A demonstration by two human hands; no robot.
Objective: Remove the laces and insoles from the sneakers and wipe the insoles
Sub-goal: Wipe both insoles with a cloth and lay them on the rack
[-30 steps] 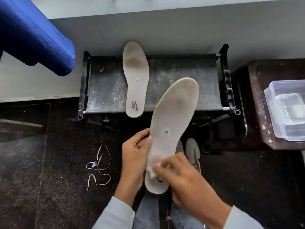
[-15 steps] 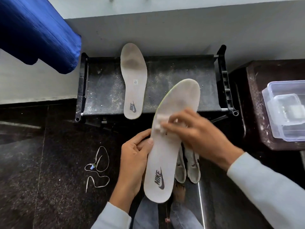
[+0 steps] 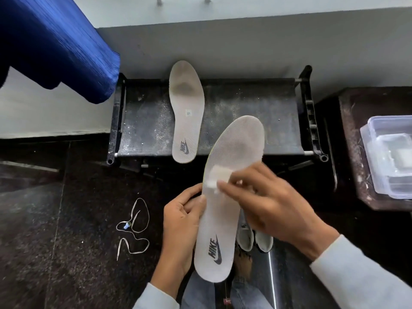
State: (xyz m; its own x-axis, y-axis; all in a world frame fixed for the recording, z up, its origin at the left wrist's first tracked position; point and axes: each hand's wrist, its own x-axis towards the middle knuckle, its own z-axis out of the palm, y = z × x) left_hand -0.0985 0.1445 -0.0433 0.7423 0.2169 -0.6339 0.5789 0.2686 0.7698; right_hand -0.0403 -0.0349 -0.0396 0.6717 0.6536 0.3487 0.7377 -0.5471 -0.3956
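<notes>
Head view: L hand (image 3: pixel 180 230) came up from the lower edge, palm turned toward the held insole (image 3: pixel 240 139). It gripped the insole's left edge near the middle, thumb laid on the top face and index curled round the rim. The other fingers were hidden behind it. The insole stood slanted above the lap, heel w/ logo low, toe over the front of the black rack (image 3: pixel 245 121).

R hand (image 3: pixel 267 201) reached in from the right, back of hand up. Its fingers were long and close together, pressing a small white wipe (image 3: pixel 217 175) flat on the insole's middle. Fingertips were blurred, and the thumb couldn't be made out.

The 2nd insole (image 3: pixel 186 112) lay flat on the rack, toe toward the wall. The sneakers (image 3: pixel 254 239) were on the floor, mostly hidden under the R hand and the held insole. The lace (image 3: pixel 133 228) lay loose on the dark floor to the left. A clear plastic box (image 3: pixel 388 152) was cut off at the right edge, contents hard to read. Blue cloth (image 3: pixel 51 41) hung at top left.
</notes>
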